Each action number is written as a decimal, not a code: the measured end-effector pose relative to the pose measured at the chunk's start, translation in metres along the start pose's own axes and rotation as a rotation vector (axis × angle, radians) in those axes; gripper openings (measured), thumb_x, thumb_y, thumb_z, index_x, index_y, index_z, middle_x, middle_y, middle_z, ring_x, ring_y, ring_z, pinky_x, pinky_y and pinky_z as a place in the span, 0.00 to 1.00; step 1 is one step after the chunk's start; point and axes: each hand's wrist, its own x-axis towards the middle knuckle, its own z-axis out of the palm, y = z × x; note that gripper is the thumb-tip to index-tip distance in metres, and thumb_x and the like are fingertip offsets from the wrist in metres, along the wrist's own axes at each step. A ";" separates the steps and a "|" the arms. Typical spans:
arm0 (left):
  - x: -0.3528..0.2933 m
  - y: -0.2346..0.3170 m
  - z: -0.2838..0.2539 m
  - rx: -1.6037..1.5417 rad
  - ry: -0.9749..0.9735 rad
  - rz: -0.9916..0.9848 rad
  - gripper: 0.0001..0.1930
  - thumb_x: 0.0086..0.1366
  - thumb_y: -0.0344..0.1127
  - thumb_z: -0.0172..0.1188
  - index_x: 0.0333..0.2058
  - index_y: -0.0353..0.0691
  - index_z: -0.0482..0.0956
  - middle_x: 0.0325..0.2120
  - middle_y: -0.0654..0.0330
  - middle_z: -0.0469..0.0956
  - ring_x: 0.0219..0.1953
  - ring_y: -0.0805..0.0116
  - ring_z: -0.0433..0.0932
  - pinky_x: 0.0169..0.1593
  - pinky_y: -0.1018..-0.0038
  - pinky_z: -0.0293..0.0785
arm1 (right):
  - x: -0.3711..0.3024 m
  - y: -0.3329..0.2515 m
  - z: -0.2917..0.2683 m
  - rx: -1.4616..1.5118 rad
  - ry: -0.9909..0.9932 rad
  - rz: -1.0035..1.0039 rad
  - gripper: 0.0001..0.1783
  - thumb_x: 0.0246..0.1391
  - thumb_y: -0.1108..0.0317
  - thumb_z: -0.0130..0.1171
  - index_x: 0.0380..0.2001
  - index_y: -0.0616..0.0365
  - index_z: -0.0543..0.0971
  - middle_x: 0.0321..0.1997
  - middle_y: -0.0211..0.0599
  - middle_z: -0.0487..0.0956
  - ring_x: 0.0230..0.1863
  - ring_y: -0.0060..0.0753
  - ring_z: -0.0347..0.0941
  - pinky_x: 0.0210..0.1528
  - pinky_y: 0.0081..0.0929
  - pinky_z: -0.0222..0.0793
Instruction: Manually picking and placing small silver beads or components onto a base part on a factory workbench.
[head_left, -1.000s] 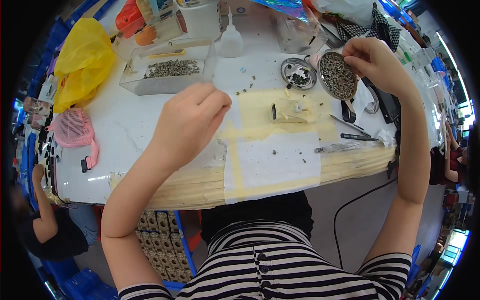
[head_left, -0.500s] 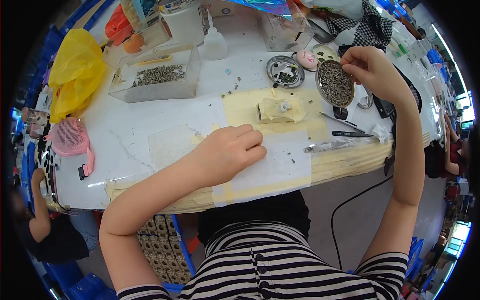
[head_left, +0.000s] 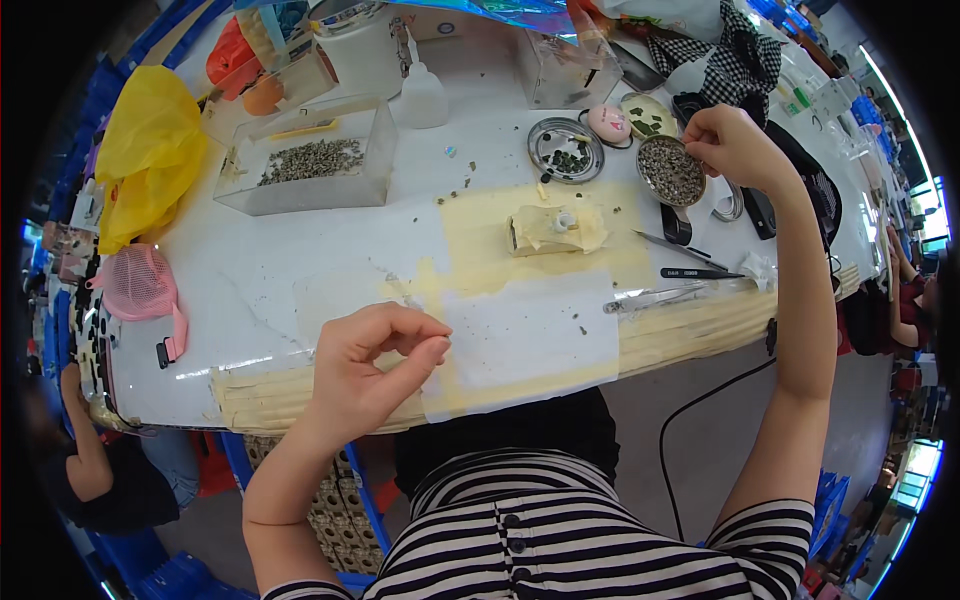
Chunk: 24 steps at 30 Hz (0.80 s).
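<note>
My right hand (head_left: 738, 145) pinches the rim of a round metal dish (head_left: 672, 172) filled with small grey pieces. Its fingertips are partly hidden behind the rim. My left hand (head_left: 375, 362) hovers over the near edge of the table, thumb and forefinger brought together; anything between them is too small to make out. A block wrapped in cream tape (head_left: 540, 240), with a small white cylinder (head_left: 564, 221) on top, sits between the hands. Left of the metal dish lies a second round dish (head_left: 537, 135) with dark green bits.
A clear box (head_left: 330, 195) of grey pieces and a white squeeze bottle (head_left: 424, 100) stand at the far left. Black tweezers (head_left: 700, 272) lie at the right. A yellow bag (head_left: 150, 165) and pink mesh pouch (head_left: 137, 282) are on the left; a white sheet (head_left: 530, 340) lies in front.
My left hand has moved left and toward me, turning so the thumb and forefinger show. The metal dish in my right hand has come down and sits flatter.
</note>
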 end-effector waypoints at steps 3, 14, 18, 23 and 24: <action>-0.002 -0.004 -0.002 -0.354 0.081 -0.240 0.03 0.67 0.27 0.58 0.36 0.34 0.78 0.30 0.59 0.80 0.28 0.74 0.79 0.33 0.78 0.76 | 0.003 0.009 0.009 0.019 -0.040 0.011 0.05 0.50 0.76 0.59 0.29 0.69 0.78 0.19 0.37 0.77 0.18 0.22 0.74 0.22 0.23 0.70; -0.003 -0.018 0.013 -1.089 0.030 -0.405 0.08 0.72 0.36 0.55 0.41 0.37 0.76 0.32 0.61 0.78 0.31 0.76 0.74 0.34 0.82 0.72 | 0.001 0.000 0.021 0.035 -0.022 -0.026 0.04 0.52 0.77 0.58 0.28 0.69 0.78 0.18 0.31 0.76 0.18 0.18 0.71 0.21 0.19 0.66; -0.004 -0.023 0.015 -1.120 -0.018 -0.408 0.08 0.72 0.36 0.54 0.42 0.38 0.75 0.33 0.62 0.77 0.31 0.76 0.73 0.34 0.82 0.70 | 0.002 -0.002 0.030 0.082 0.021 -0.037 0.04 0.52 0.77 0.59 0.28 0.68 0.78 0.19 0.30 0.76 0.18 0.18 0.71 0.22 0.19 0.66; -0.003 -0.019 0.020 -1.203 -0.025 -0.413 0.10 0.72 0.36 0.55 0.41 0.35 0.77 0.31 0.61 0.77 0.30 0.77 0.73 0.36 0.80 0.71 | 0.001 0.001 0.035 0.124 0.054 -0.024 0.04 0.53 0.76 0.60 0.28 0.66 0.77 0.19 0.29 0.76 0.19 0.17 0.71 0.22 0.18 0.66; -0.003 -0.019 0.021 -1.210 -0.032 -0.411 0.10 0.72 0.36 0.55 0.41 0.35 0.77 0.31 0.61 0.77 0.30 0.77 0.73 0.36 0.80 0.71 | 0.000 0.000 0.035 0.143 0.066 -0.033 0.04 0.52 0.76 0.61 0.28 0.67 0.78 0.20 0.31 0.77 0.19 0.18 0.72 0.23 0.20 0.66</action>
